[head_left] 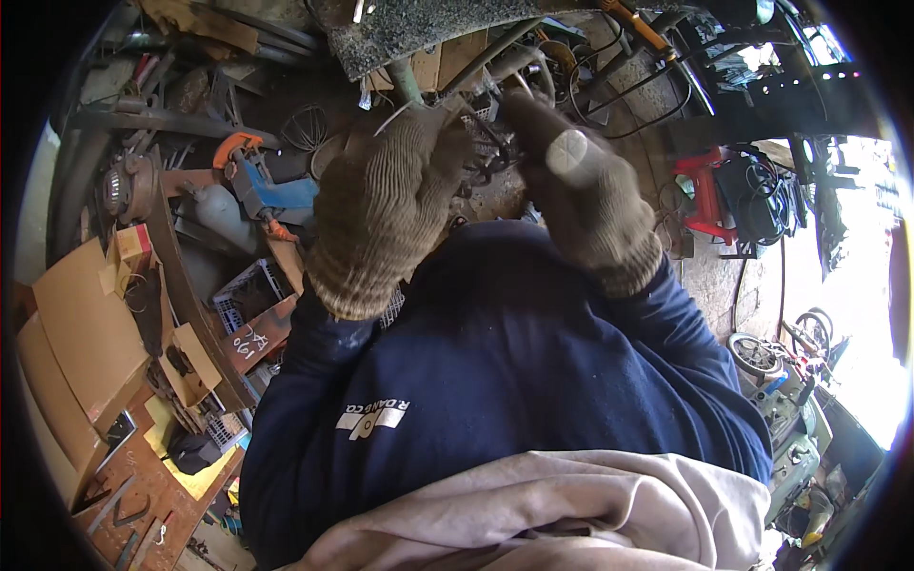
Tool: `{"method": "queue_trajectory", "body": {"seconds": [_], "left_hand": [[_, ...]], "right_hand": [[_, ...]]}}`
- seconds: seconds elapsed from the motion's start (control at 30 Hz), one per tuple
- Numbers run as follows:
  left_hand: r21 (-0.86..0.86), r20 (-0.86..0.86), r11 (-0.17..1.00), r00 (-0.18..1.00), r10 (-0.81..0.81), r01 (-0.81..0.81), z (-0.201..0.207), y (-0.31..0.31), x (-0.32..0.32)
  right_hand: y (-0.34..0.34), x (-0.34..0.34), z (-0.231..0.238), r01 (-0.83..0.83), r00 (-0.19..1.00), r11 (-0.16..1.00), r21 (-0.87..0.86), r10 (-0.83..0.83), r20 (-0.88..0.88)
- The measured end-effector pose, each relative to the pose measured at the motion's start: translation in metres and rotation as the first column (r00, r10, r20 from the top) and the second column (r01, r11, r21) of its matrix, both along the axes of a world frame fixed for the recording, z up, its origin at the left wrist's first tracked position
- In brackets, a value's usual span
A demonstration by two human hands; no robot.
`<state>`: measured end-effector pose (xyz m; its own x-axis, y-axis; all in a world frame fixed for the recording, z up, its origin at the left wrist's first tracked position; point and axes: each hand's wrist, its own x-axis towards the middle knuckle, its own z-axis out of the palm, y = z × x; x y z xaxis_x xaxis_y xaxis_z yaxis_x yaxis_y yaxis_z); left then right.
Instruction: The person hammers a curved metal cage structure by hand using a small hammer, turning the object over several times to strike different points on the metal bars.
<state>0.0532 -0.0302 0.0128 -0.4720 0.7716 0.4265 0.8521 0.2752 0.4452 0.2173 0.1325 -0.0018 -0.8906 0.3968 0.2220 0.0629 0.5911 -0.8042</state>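
Observation:
Both of my hands wear knitted grey-brown work gloves and are held out ahead of my chest. My left hand (381, 205) is curled, its fingers turned toward the middle; whatever they grip is hidden and smeared. My right hand (605, 205) is closed around a tool with a round pale end (568, 152), which faces up out of the fist; the rest of the tool is mostly covered. Between the hands is a dark metal piece (490, 157), partly blurred, nearer to the right fingers. A rough, speckled grey slab (419, 33) juts out just beyond the hands.
At left stand a blue and orange clamp-like tool (276, 190), a grey cylinder (224, 217), a plastic crate (249, 293) and cardboard boxes (90, 328). A red stool (703, 195) is at right, with a small bicycle (757, 354) lower down. An orange-handled tool (640, 27) lies at the far side.

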Motion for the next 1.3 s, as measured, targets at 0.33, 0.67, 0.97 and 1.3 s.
{"method": "queue_trajectory", "body": {"seconds": [0.33, 0.67, 0.97, 1.3], "left_hand": [[0.232, 0.392, 0.973, 0.915, -0.1, 0.006, -0.007, -0.013, -0.021], [0.286, 0.75, 0.956, 0.636, -0.182, -0.065, 0.002, -0.019, -0.02], [0.33, 0.768, 0.931, 0.617, -0.168, -0.158, -0.004, -0.019, -0.022], [0.047, 0.301, 0.999, 0.953, -0.023, 0.009, 0.008, -0.003, -0.009]], "right_hand": [[0.003, -0.007, -0.019, 0.038, 0.964, 0.948, -0.317, -0.118, -0.238], [0.007, -0.009, -0.028, 0.143, 0.939, 0.922, -0.361, -0.241, -0.245], [0.01, -0.012, -0.028, 0.138, 0.927, 0.898, -0.419, -0.266, -0.265], [0.009, -0.007, 0.011, -0.057, 0.998, 0.998, 0.005, 0.057, 0.019]]}}
